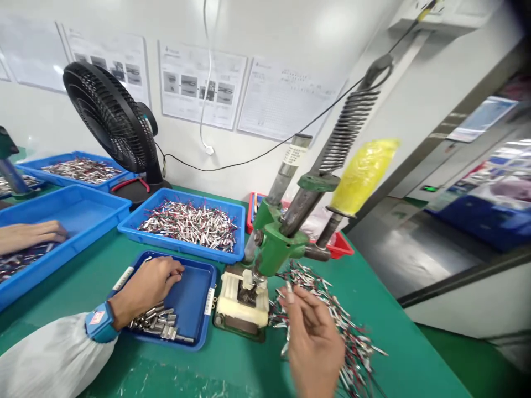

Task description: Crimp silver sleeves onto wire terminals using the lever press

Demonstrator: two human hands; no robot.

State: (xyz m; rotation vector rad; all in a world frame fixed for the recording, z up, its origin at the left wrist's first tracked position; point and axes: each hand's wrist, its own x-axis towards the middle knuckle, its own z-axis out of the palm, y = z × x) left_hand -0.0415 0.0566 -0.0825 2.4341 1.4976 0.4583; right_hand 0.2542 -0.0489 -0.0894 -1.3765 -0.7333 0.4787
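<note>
My left hand [155, 282], below a blue wristband, is over the dark blue tray [193, 301]. Its fingers are pinched together, and what they hold, if anything, is too small to make out. Metal cylinders [160, 320] lie in the tray beneath the wrist. To the right of the green hand press [276, 246], my right hand [313, 340] pinches a small white piece [289, 293] between thumb and fingers. The press base [243, 309], with its pale pads, stands between my hands. Beside and behind my right hand spreads a loose pile of wired parts [352, 331].
A blue bin [240, 221] heaped with wired parts stands behind the tray. At left, another person's hand [33, 237] reaches into a larger blue bin [99, 207]. A black fan [112, 116], a red bin [342, 243] and the press's yellow-wrapped handle [363, 177] rise behind.
</note>
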